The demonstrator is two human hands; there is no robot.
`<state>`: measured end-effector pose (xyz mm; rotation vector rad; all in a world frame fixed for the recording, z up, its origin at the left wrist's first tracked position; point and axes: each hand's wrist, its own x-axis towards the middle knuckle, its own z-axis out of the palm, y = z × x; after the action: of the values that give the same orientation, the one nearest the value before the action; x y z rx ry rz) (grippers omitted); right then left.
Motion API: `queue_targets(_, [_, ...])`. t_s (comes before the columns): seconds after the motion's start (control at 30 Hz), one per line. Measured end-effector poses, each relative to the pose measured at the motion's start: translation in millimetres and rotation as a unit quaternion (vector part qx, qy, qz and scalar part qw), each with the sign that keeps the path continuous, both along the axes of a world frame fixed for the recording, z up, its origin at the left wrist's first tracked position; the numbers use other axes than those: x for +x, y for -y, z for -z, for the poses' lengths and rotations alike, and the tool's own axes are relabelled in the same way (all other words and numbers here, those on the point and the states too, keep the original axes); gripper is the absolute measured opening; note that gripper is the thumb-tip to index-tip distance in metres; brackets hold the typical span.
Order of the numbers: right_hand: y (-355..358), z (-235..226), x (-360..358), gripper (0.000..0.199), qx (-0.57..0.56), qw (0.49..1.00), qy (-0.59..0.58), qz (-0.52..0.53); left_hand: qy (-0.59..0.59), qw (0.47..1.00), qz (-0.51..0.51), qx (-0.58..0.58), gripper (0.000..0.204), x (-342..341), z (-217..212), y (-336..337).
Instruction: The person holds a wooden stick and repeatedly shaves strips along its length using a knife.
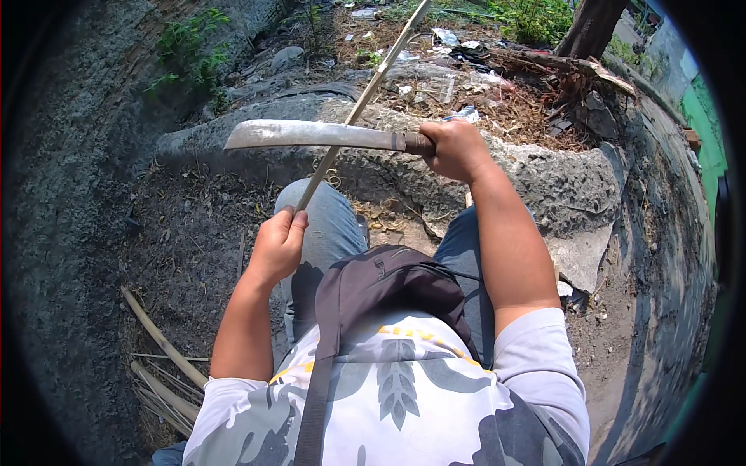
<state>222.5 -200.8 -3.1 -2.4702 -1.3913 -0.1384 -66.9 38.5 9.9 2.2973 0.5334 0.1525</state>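
Note:
My left hand (281,242) is closed round the lower end of a long, thin bamboo strip (378,76), just above my left knee. The strip slants up and away to the right, past the top of the view. In my right hand (458,149) is the dark, wrapped handle of a machete (315,134). Its broad, worn blade points left and lies across the strip, above my left hand. Blade and strip appear to touch where they cross.
A rough concrete slab (528,171) lies beyond my knees, with litter and dry plant scraps behind it. Split bamboo pieces (162,334) lie at the lower left. A rough wall (70,202) rises on the left, and a tree trunk (592,29) stands far right. A dark bag (388,283) rests on my lap.

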Motion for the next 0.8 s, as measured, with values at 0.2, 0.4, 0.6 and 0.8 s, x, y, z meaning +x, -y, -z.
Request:
queue_targets(0.2, [20.8, 23.2, 44.3, 0.013, 0.043, 0.968, 0.005, 0.248, -0.002, 1.0, -0.01, 0.008, 0.034, -14.9, -11.5, -8.3])
queue_targets(0.4, [-1.1, 10.2, -0.4, 0.014, 0.084, 0.975, -0.11, 0.172, 0.022, 0.999, -0.014, 0.018, 0.033, -15.2, 4.8, -5.8])
queue_targets(0.6, [-14.3, 5.4, -5.1, 0.011, -0.024, 0.995, 0.094, -0.015, 0.004, 0.998, 0.016, 0.058, 0.034, -9.9, 9.5, -1.9])
queue_targets(0.8, [4.5, 9.3, 24.7, 0.024, -0.022, 0.953, -0.091, 0.288, -0.069, 0.996, 0.04, 0.035, 0.033, -26.3, -2.0, -3.7])
